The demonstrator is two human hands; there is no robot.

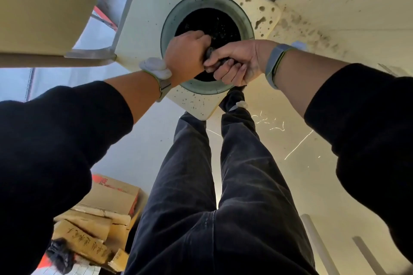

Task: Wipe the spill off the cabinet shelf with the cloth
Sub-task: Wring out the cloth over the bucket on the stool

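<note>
Both of my hands meet over a grey-green bucket that holds dark liquid. My left hand and my right hand are both closed on a dark grey cloth, which is bunched between them and mostly hidden by my fingers. The bucket stands on a cream stool top flecked with dark droplets. More dark spatter covers the cream surface to the right of the stool. I cannot tell whether that surface is the cabinet shelf.
A beige chair seat with a metal frame fills the upper left. Something white lies by my left wrist. Flattened cardboard boxes are piled at the lower left. My legs in dark trousers stand below the stool.
</note>
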